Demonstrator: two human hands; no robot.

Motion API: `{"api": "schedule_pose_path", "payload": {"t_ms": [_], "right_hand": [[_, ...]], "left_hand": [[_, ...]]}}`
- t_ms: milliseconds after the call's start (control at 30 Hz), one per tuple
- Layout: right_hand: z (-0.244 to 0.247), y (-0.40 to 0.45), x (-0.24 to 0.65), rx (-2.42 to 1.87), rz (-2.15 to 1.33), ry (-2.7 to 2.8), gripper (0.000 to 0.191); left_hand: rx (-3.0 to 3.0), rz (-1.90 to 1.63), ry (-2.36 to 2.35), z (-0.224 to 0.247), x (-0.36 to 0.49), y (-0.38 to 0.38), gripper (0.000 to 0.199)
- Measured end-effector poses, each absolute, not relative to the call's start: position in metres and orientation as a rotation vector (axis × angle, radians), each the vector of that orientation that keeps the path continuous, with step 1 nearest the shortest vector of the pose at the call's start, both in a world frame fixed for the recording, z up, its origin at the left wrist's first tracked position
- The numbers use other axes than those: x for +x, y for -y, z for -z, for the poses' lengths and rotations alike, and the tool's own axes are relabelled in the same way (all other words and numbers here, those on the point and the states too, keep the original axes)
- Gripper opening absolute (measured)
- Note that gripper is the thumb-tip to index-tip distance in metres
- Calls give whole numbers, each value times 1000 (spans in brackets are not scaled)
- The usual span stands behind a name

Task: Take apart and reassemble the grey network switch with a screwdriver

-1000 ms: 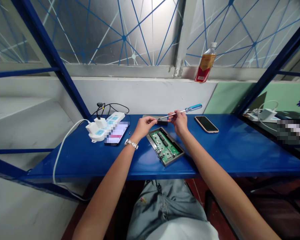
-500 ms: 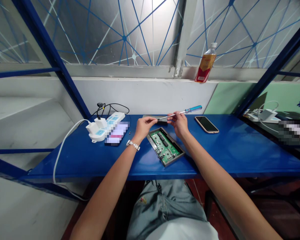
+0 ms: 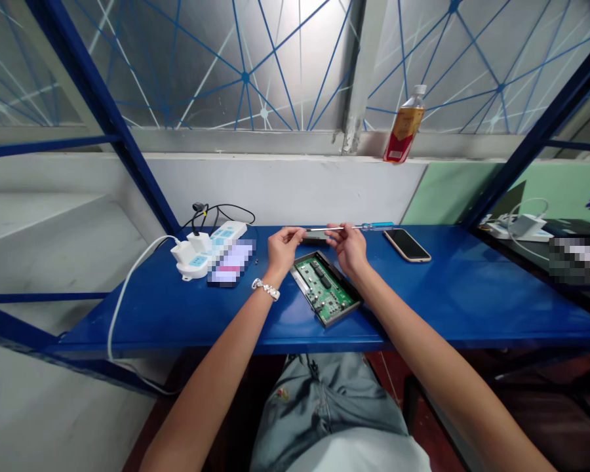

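A screwdriver (image 3: 377, 225) with a clear blue handle lies nearly level between my hands, its handle toward the right. My right hand (image 3: 350, 248) pinches the metal shaft near its middle. At the tip end, the fingertips of my left hand (image 3: 284, 250) are pressed together; anything tiny between them is too small to make out. Below the hands, a green circuit board (image 3: 324, 283) sits in a dark open frame (image 3: 341, 320) on the blue table (image 3: 216, 321). Behind my hands lies a dark flat piece (image 3: 314, 240), partly hidden.
To the left are a white power strip (image 3: 194, 265) with plugs and cables, and a phone (image 3: 232, 262) with a lit screen. Tiny bits (image 3: 256, 261) lie beside it. Another phone (image 3: 407, 244) rests at right. A bottle (image 3: 405, 124) stands on the ledge.
The screwdriver has tilted from handle-up to nearly level, its handle lowered. My left fingertips have shifted slightly left and up, and my right hand has dropped a little.
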State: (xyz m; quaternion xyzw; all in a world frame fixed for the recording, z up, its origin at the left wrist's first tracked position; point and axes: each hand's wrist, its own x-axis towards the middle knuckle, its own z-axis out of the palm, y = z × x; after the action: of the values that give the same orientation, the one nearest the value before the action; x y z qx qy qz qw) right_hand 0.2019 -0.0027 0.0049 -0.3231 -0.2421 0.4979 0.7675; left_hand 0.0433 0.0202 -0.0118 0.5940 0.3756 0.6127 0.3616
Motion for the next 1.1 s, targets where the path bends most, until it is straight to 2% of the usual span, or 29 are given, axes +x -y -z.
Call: {"api": "schedule_pose_path", "payload": {"t_ms": [167,333,767,933,1033,1100], "right_hand": [[-3,-3,212,-711,-1076,456,16],[-1,-8,221,-754,-1082,421,15],[-2,-2,208,-802,-1119,559,13],[-2,-1,207,-804,-1028,675,12],[-4,2,207,-797,-905,838,26],[-7,5,207,-800,-826,974,32]], "left_hand": [[1759,-1606,-1102,-2,17,-19,29],[2278,-1096,-1416,-9,-41,-18,10],[2440,-816,-1919,12,-67,-20,14],[2424,-912,-1812,8,-63,-18,13],[2342,-1035,-1467,6,-46,-14,21],[2268,-986,-1226,7,-30,-10,24]]}}
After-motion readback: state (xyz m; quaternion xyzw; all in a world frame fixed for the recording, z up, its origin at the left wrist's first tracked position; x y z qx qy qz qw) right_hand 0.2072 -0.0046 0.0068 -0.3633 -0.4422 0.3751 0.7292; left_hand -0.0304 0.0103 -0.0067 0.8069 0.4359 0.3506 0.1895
